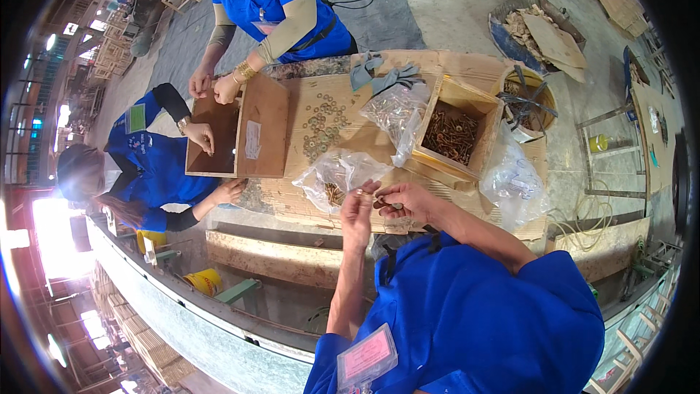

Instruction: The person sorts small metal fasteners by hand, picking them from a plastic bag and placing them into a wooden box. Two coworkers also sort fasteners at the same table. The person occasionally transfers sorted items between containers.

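Note:
Over the near edge of the cardboard-covered table, my left hand [356,211] and my right hand [410,203] meet almost fingertip to fingertip. The left fingers are pinched together; whatever sits between them is too small to name. In the curled right fingers are small brown metal pieces [379,203] that look like screws, with a pale ring-like bit beside them. Just beyond my left hand lies a clear plastic bag [321,175] with small brassy hardware inside. Flat washers [324,120] are scattered over the cardboard farther off. A wooden box [490,111] of brown screws [450,133] stands beyond my right hand.
Two co-workers in blue shirts reach into a brown wooden box [262,128] at the left. Grey gloves [383,76] and another clear bag [397,113] lie at the back. A bucket [536,128] stands beyond the screw box, near a crumpled plastic bag [514,182].

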Tool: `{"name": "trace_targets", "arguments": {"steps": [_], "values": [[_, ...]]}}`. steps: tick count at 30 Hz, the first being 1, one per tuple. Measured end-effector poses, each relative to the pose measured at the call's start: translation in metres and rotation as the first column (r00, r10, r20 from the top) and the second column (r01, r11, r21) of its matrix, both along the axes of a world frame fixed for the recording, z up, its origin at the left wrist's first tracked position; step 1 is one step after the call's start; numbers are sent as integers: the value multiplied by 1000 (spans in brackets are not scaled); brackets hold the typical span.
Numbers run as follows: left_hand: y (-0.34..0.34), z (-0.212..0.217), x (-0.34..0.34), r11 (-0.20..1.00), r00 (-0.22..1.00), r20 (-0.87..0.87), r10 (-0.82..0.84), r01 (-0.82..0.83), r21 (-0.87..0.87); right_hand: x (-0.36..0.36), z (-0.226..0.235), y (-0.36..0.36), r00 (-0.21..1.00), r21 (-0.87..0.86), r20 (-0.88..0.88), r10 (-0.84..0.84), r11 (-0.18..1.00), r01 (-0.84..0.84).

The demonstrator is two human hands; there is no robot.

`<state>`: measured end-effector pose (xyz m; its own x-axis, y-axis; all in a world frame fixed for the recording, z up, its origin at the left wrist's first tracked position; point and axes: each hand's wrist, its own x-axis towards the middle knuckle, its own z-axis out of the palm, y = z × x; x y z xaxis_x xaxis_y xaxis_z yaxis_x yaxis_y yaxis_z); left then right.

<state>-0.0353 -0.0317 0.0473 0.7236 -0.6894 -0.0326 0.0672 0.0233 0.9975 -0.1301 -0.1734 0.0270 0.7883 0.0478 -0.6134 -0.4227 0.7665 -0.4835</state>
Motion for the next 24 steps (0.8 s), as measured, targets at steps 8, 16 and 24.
{"name": "trace_targets", "arguments": {"steps": [8, 16, 24], "values": [[-1, -16, -7, 982, 995, 54, -86, 75, 175, 1, 3, -4, 998, 184, 57, -33, 983, 22], [-1, 1, 8, 940, 924, 261, -278, 206, 273, -5, 2, -6, 999, 47, 42, -22, 999, 20], [6, -15, 4, 951, 530, -844, -80, -213, -223, 16, 14, -5, 995, 64, 91, 48, 996, -54]]}}
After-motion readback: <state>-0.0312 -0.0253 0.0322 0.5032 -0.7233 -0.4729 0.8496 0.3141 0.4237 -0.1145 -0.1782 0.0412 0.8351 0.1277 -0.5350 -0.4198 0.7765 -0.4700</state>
